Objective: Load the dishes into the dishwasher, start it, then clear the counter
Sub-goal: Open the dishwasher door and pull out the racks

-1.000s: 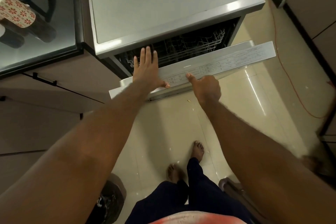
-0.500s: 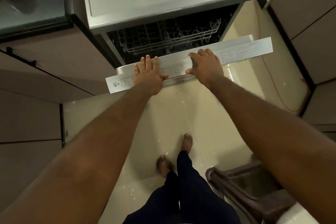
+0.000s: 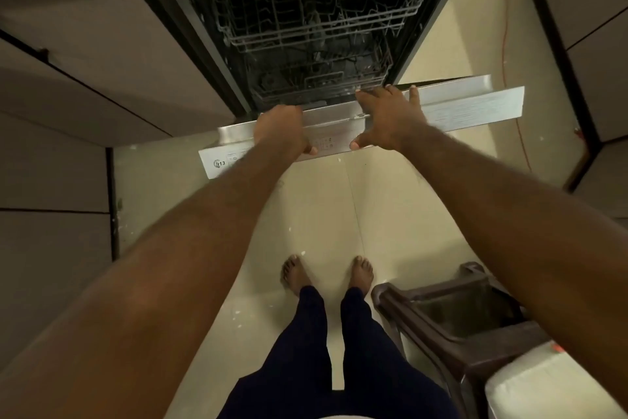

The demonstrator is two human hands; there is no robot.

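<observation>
The left hand point(image 3: 282, 129) is curling its fingers round the top edge of the dishwasher door point(image 3: 475, 106) and the right hand point(image 3: 390, 119) is lying spread flat on it, bringing it lower than before, so the racks point(image 3: 323, 27) behind are showing more, ready for dishes.

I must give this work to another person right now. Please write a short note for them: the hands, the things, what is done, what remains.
Left hand: grips the top edge of the door, fingers curled over it.
Right hand: lies flat across the same edge, fingers straight.
Door: partly open, tilted towards the person.
Upper rack: looks empty. Below it is too dark to tell. No dishes in view.
Done: door partly opened, nothing loaded.
Left: lower the door fully, load the dishes, start the machine, clear the counter.
</observation>
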